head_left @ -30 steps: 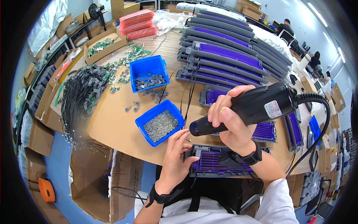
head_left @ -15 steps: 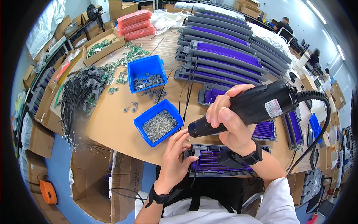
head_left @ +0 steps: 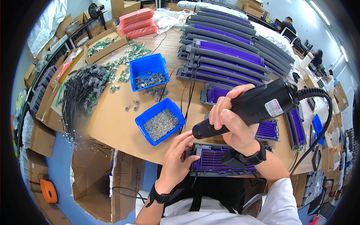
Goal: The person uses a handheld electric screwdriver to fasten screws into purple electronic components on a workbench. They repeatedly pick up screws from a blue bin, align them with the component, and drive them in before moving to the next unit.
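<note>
My right hand (head_left: 234,118) is wrapped round a thick black electric screwdriver (head_left: 258,105), which tilts with its nose down to the left. Below it lies a grey housing with a purple slatted grille (head_left: 213,160) at the table's near edge. My left hand (head_left: 176,159) is at the housing's left end, its thumb on the frame. Its other fingers stretch up, apart from the thumb, with their tips at the screwdriver's nose. The bit and any screw there are hidden. A blue bin of small metal screws (head_left: 139,119) stands just beyond my left hand.
Another blue bin (head_left: 132,69) holds small grey round parts, some spilled beside it. Left are bundled black cables (head_left: 80,97) and green circuit boards (head_left: 133,52). Long grey-purple housings (head_left: 228,45) are stacked at the back. The screwdriver's black cord (head_left: 330,116) loops down on the right.
The view has shifted slightly. The screwdriver's nose sits a little further right and lower relative to the picture. Both hands keep nearly the same pose.
</note>
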`<state>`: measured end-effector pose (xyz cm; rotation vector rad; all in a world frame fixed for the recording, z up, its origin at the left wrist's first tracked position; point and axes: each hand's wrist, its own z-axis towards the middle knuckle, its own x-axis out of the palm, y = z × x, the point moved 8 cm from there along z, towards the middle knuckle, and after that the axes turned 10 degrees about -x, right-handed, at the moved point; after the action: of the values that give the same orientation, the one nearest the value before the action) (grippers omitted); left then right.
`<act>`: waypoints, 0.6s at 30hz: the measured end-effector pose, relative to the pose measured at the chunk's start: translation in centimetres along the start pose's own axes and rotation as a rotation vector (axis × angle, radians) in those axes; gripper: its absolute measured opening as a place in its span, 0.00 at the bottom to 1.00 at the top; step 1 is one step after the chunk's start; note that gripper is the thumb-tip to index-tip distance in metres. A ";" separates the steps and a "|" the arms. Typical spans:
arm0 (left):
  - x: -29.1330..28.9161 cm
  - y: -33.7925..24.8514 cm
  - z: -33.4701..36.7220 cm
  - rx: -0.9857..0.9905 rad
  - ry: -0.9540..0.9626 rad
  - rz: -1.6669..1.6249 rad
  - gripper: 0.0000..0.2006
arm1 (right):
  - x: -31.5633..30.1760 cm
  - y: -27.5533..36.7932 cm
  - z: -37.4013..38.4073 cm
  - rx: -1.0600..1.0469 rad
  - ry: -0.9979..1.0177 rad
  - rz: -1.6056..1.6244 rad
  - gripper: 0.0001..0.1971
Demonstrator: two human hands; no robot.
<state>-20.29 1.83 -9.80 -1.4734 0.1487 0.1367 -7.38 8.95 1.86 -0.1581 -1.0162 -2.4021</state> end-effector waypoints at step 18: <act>0.0 -0.2 0.0 0.017 -0.003 0.040 0.26 | -0.4 0.8 0.2 -0.056 0.004 0.029 0.18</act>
<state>-20.21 1.83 -9.60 -1.4537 0.1769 0.1697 -6.67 8.83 2.37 -0.1864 -0.9393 -2.4042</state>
